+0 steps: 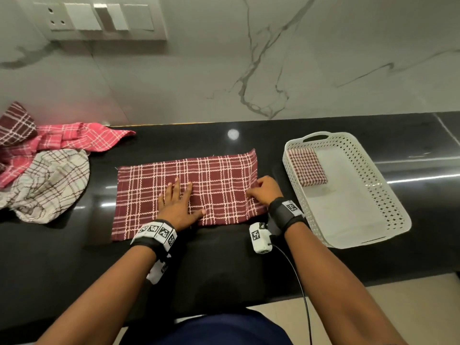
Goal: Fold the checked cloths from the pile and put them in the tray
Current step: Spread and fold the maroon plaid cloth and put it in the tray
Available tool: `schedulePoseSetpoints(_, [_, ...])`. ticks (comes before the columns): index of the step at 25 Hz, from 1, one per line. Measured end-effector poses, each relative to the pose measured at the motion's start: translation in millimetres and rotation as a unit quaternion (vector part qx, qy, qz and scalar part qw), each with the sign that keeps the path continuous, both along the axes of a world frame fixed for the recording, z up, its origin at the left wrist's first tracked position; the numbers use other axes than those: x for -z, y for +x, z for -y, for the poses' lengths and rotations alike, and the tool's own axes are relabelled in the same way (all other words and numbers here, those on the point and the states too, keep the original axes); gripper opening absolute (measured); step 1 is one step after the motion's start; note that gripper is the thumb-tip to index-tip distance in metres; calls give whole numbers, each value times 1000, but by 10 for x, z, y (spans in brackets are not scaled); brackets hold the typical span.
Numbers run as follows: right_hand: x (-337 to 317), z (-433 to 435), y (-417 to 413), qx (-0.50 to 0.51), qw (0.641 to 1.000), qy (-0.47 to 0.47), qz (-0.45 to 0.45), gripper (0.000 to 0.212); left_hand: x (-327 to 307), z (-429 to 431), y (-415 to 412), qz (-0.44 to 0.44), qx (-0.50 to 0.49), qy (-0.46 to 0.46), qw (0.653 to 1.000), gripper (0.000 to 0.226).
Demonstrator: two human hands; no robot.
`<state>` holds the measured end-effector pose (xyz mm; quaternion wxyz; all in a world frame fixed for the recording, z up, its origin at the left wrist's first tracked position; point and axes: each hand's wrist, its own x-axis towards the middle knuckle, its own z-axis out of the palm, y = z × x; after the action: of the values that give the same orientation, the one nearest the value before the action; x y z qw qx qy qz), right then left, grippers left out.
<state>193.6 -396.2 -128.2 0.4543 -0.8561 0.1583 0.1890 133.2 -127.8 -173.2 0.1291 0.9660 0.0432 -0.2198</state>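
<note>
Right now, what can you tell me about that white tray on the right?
The white tray looks like plastic, rectangular with rounded corners, perforated walls and a cut-out handle at its far end. It sits flat on the black counter, right of the spread maroon cloth. One small folded checked cloth lies in its far left corner.

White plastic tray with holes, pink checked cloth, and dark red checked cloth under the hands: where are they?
White plastic tray with holes (388, 180): head view, on its right wall.
Pink checked cloth (94, 138): head view, on its spread-out corner.
Dark red checked cloth (139, 190): head view, on its flat left part.
</note>
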Motion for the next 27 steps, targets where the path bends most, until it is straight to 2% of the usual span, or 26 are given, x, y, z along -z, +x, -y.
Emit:
schedulePoseSetpoints(2, [-43, 150, -13, 76, 988, 132, 4, 73, 47, 133, 7, 3, 12, 3, 1000, 103])
schedulePoseSetpoints(3, [-92, 220, -21, 87, 984, 156, 9, 92, 60, 203, 10, 5, 16, 3, 1000, 103])
schedulePoseSetpoints(4, [-137, 292, -13, 76, 984, 160, 23, 96, 62, 273, 14, 10, 17, -2, 1000, 103])
schedulePoseSetpoints(8, [-437, 294, 76, -30, 986, 121, 111, 63, -14, 367, 17, 71, 30, -65, 995, 89])
schedulePoseSetpoints(10, [-542, -13, 69, -107, 975, 86, 173, 56, -78, 194, -9, 127, 7, -106, 986, 75])
schedulePoseSetpoints(13, [-425, -723, -52, -253, 946, -8, 200, 63, -133, -324, -111, 166, -53, -112, 978, 56])
schedulePoseSetpoints(16, [-118, -1210, -198, -363, 917, -104, 128, 74, -141, -732, -230, 160, -68, -122, 977, 44])
schedulePoseSetpoints(18, [26, -1208, -236, -384, 907, -157, 74, 80, -134, -751, -260, 156, -48, -129, 978, 40])
schedulePoseSetpoints(20, [81, -1047, -219, -390, 903, -172, 63, 83, -124, -631, -257, 150, -52, -149, 976, 41])
schedulePoseSetpoints(25, [12, -340, -193, -366, 916, -135, 95, 82, -116, -61, -143, 122, -24, -192, 973, 41])
schedulePoseSetpoints(27, [-86, -181, -193, -348, 918, -150, 120, 80, -141, 94, -94, 107, -21, -207, 972, 40])
